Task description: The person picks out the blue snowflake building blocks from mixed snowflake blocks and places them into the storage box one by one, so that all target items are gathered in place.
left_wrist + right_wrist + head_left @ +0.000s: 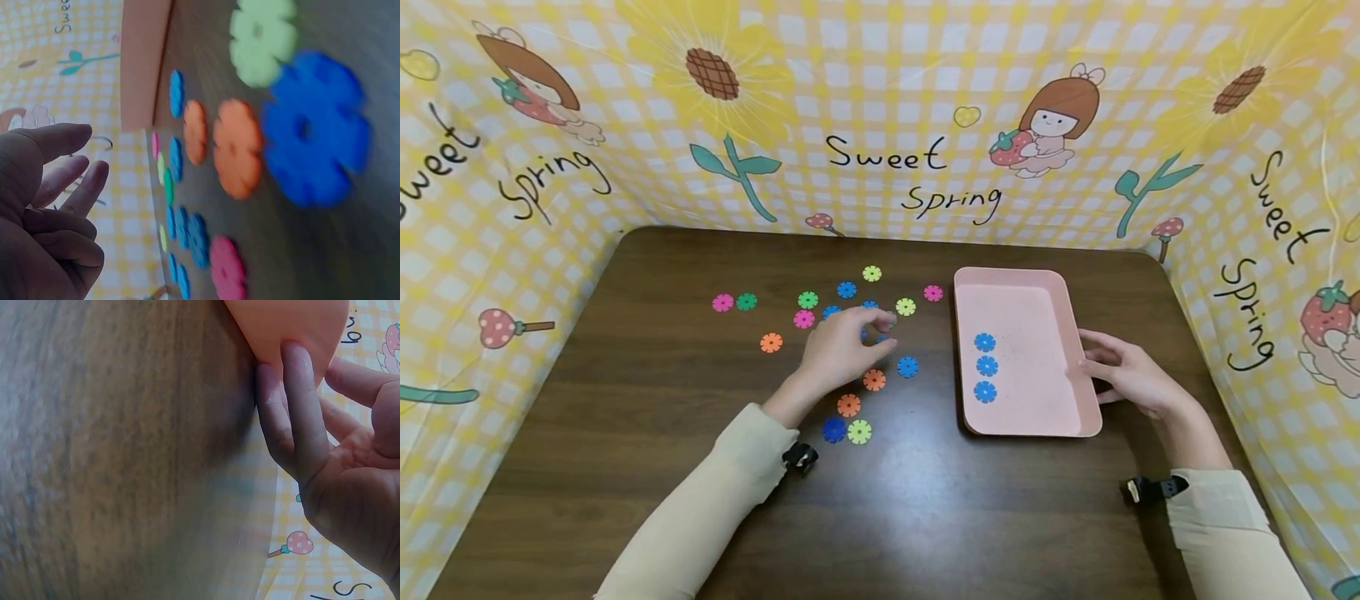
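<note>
My left hand [847,342] hovers over a scatter of flower-shaped plastic discs, thumb and forefinger spread with nothing between them. Under and around it lie blue discs [907,367], orange discs [874,380] and a pink disc [803,319]; some are partly hidden by the hand. The left wrist view shows the hand raised beside the discs, with a dark blue disc [306,128] closest to the camera. At the right, my right hand [1131,375] holds the side of a pink tray [1030,417], fingers against its outer wall [294,325]. Three blue discs [987,366] form a column inside the tray.
Light green discs [872,273], a green disc [747,302] and a magenta disc [722,302] lie farther back and left on the brown table [625,400]. A yellow checked cloth [880,108] walls in the table at the back and sides.
</note>
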A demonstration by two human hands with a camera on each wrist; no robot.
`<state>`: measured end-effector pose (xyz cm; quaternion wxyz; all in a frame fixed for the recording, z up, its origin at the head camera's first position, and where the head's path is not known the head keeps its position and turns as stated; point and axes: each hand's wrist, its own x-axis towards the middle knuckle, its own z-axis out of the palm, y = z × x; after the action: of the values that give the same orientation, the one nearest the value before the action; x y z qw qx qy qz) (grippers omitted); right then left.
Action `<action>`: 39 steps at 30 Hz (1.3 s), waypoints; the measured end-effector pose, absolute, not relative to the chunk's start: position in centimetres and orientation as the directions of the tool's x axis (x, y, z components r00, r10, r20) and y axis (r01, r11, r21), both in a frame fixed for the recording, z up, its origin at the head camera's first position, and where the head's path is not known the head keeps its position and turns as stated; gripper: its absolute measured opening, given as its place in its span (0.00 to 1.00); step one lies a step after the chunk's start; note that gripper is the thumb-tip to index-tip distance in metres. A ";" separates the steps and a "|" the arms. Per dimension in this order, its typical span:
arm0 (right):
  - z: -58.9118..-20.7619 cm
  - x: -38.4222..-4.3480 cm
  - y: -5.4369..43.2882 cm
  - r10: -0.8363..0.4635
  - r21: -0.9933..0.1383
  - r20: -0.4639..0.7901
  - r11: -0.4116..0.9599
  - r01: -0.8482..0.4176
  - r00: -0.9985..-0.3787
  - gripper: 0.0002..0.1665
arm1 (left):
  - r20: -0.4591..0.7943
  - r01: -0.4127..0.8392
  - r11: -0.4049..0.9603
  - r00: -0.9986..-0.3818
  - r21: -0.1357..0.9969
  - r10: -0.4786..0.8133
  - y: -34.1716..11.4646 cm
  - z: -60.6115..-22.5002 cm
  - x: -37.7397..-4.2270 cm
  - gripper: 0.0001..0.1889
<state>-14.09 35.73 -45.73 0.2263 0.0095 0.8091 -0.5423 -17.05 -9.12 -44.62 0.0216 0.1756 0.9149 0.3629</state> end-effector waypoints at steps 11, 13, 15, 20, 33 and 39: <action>-45.8 -14.0 35.7 -0.226 -0.878 -0.377 0.396 0.269 -0.898 0.42 | 0.012 0.206 0.728 -0.965 0.654 0.262 -13.5 -45.9 -16.5 0.19; -45.8 -14.0 35.7 -0.228 -0.879 -0.376 0.395 0.267 -0.898 0.42 | -0.012 0.181 0.742 -0.969 0.645 0.247 -14.1 -46.1 -16.4 0.20; -45.8 -14.0 35.7 -0.231 -0.879 -0.374 0.397 0.264 -0.898 0.42 | -0.038 0.160 0.755 -0.971 0.636 0.237 -14.5 -46.3 -16.3 0.20; -45.7 -14.2 35.7 -0.239 -0.879 -0.372 0.402 0.257 -0.897 0.42 | -0.081 0.133 0.791 -0.971 0.598 0.224 -14.9 -46.5 -16.1 0.21; -45.5 -14.1 35.6 -0.245 -0.880 -0.380 0.391 0.268 -0.892 0.44 | -0.118 0.115 0.839 -0.971 0.532 0.208 -15.1 -47.1 -16.4 0.21; -45.5 -14.1 35.7 -0.246 -0.881 -0.378 0.391 0.266 -0.892 0.44 | -0.132 0.110 0.831 -0.968 0.545 0.215 -15.1 -47.1 -16.5 0.19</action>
<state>-14.08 35.67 -45.49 0.2320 0.0062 0.8012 -0.5516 -16.49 -15.10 -47.15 0.0942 0.0852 0.9522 0.2778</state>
